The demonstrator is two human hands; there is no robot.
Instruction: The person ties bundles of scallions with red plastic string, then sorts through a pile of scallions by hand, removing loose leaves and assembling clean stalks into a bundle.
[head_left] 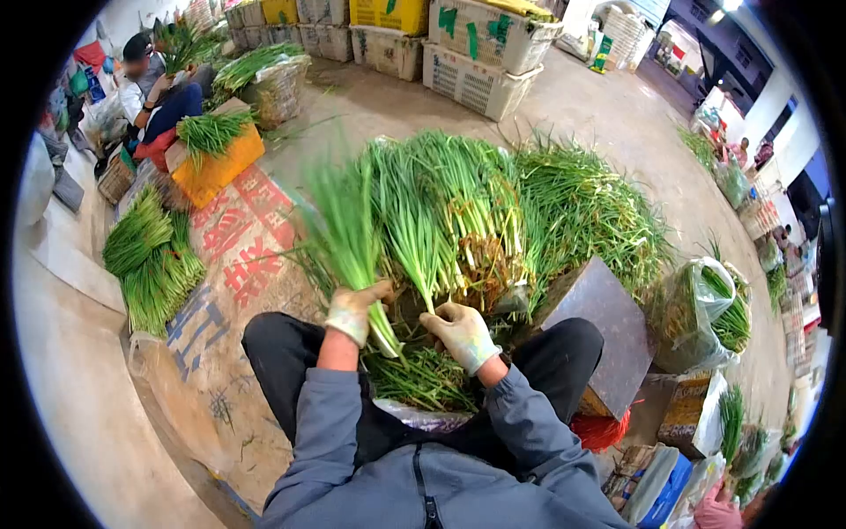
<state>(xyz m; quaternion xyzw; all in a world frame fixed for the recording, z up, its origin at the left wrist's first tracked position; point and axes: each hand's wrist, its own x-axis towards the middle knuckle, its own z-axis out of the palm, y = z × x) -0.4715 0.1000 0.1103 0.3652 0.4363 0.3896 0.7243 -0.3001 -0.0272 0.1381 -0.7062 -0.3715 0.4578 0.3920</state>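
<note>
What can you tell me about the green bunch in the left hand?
The bunch has long, thin green leaves running down to pale stalk ends. Its leaf tips are blurred. It slants, leaves toward the picture's top, pale ends below the gloved left hand gripping it. Whether it touches the green pile beside it, I can't tell.

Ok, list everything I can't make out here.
In the head view:
- Leaf tips of the green bunch in the left hand: motion-blurred.
- Larger yellow crate's top: cut off by the upper edge.
- Plastic sheet, lower centre: mostly hidden under loose greens.
- Distant people, right: too small.
</note>
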